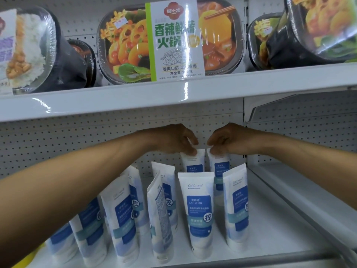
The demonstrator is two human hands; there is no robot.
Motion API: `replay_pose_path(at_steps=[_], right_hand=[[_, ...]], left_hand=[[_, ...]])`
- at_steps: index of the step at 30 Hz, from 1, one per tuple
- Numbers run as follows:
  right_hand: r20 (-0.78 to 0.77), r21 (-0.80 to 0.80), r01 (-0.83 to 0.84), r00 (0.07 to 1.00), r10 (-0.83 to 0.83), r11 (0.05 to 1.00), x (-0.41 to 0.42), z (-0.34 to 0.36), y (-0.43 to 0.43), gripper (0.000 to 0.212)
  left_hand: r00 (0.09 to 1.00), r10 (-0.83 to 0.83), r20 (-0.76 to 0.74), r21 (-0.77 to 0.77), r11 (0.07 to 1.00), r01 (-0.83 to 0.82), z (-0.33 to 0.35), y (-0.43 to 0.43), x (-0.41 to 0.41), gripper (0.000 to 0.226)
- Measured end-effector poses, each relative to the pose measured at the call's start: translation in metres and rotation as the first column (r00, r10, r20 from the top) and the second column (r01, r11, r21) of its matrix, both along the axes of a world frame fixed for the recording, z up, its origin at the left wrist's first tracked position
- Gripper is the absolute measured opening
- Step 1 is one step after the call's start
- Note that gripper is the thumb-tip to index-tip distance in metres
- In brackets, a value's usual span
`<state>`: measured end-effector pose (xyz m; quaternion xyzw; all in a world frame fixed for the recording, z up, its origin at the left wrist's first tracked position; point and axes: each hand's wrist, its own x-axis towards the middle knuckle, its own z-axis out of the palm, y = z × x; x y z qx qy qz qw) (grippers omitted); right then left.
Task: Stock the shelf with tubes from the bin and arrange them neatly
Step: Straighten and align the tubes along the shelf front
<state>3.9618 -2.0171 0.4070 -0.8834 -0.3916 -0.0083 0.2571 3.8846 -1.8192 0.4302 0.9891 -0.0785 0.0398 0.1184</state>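
A: Head view, the only one. What are the hands doing?

B: The left hand [179,141] is pinching the crimped top of the left back tube [193,161]. The right hand [225,141] is pinching the top of the right back tube [220,163]. Fingers are curling down on both, and the hands are sitting close together.

A: Where are those tubes?

B: Standing side by side in the back row of the lower shelf [289,219], right of centre, just behind the front centre tube [199,215]. The bin isn't showing.

A: Orientation?

B: Long axis is running vertical, crimp up, labels facing out. Caps are hiding behind the front row, so I'm guessing they're down.

A: Doing it well?

B: I'm reading this as squaring the pair. Seat both flat, labels forward, in line with the front tubes, and release gently so nothing is tipping. The twisted tube [160,215] is leaning and showing its back panel, so it probably needs turning too.
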Motion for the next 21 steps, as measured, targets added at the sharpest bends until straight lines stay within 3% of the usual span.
replay_pose_path(at_steps=[4, 6, 10, 14, 21], right_hand=[[0.053, 0.092, -0.063, 0.997, 0.058, 0.994, -0.006, 0.009, 0.003, 0.03], [0.063, 0.072, -0.099, 0.994, 0.094, 0.993, -0.009, 0.011, 0.008, 0.029], [0.055, -0.029, -0.118, 0.991, 0.12, 0.993, -0.01, 0.009, 0.023, 0.036], [0.043, -0.112, -0.139, 0.989, 0.144, 0.984, -0.009, 0.004, 0.037, 0.035], [0.045, -0.146, -0.145, 0.987, 0.153, 0.979, -0.01, -0.001, 0.052, 0.029]], left_hand=[[0.997, -0.043, 0.069, -0.138, 0.989, 0.052, 0.02, 0.016, -0.027, 0.026], [0.995, -0.1, -0.012, -0.181, 0.979, 0.096, 0.026, 0.029, -0.041, 0.024], [0.953, -0.148, -0.263, -0.139, 0.984, 0.114, 0.028, 0.049, -0.061, 0.046], [0.923, -0.14, -0.357, -0.104, 0.988, 0.11, 0.016, 0.051, -0.068, 0.044], [0.98, -0.107, -0.17, -0.153, 0.985, 0.081, -0.001, 0.046, -0.051, 0.019]])
